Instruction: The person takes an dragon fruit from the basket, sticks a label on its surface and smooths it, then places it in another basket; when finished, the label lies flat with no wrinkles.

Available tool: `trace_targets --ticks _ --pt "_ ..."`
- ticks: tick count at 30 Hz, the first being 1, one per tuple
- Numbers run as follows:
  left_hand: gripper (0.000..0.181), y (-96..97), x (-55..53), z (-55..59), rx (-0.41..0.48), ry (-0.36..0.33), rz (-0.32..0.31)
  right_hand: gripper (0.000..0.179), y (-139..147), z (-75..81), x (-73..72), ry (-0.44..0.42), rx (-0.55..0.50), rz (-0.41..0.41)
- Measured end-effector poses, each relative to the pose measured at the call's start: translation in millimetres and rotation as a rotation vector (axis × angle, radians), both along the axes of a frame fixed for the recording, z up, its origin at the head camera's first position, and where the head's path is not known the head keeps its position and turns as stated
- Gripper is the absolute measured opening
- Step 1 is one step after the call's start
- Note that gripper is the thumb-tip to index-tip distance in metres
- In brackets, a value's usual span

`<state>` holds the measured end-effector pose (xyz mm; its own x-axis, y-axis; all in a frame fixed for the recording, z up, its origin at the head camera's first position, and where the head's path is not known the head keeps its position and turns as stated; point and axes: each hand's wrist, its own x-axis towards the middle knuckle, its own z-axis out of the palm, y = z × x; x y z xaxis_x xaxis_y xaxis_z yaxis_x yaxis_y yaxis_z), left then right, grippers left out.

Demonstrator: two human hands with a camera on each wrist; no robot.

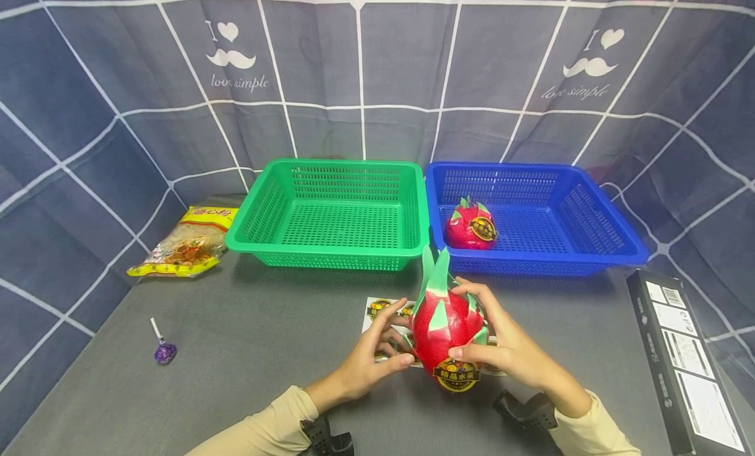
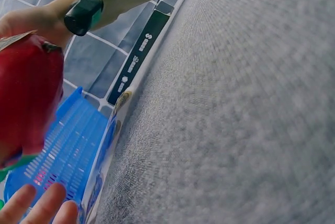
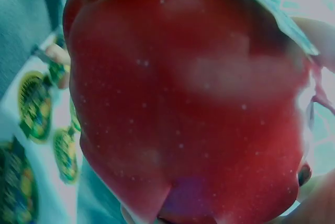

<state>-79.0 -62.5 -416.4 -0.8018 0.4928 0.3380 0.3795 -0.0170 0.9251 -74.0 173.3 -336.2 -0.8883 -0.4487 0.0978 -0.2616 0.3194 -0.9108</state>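
Observation:
My right hand (image 1: 519, 354) grips a red dragon fruit (image 1: 435, 331) with green leaf tips, thumb on its near side. A round black-and-gold sticker (image 1: 457, 375) sits low on the fruit's front. At the fruit's left side is my left hand (image 1: 362, 364), fingers spread and relaxed; its fingertips (image 2: 44, 205) show beside the fruit in the left wrist view. Under the fruit lies a white sheet of round stickers (image 1: 371, 308), partly hidden by the hands. The fruit's red skin (image 3: 183, 93) fills most of the right wrist view.
A green basket (image 1: 330, 251) stands at the back beside a blue basket (image 1: 531, 263) holding another stickered dragon fruit (image 1: 466, 230). To the left lie a yellow food bag (image 1: 189, 243) and a purple lollipop (image 1: 164, 352). A long black box (image 1: 678, 358) lies at the right edge.

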Motion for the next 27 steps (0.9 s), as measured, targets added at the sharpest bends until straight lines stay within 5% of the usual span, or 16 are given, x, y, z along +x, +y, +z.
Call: trace_targets --ticks 3,12,17,22,27 --pt "0.067 0.9 0.5 1.7 -0.012 -0.015 0.018 0.067 7 8.6 -2.0 0.013 0.017 -0.037" --pt "0.038 3.2 -2.9 6.8 -0.068 -0.155 0.202 0.064 38 28.6 -15.2 0.109 -0.021 -0.159" --pt "0.031 4.1 -4.4 24.7 -0.093 -0.209 0.268 0.064 67 35.2 -32.6 0.130 -0.008 -0.295" --pt "0.027 9.5 -13.2 34.8 -0.113 -0.126 0.302 0.062 94 39.9 -54.7 0.110 -0.041 -0.393" --pt "0.037 20.5 -34.9 35.4 -0.205 -0.019 0.275 0.060 117 49.2 -77.9 0.017 -0.231 -0.426"
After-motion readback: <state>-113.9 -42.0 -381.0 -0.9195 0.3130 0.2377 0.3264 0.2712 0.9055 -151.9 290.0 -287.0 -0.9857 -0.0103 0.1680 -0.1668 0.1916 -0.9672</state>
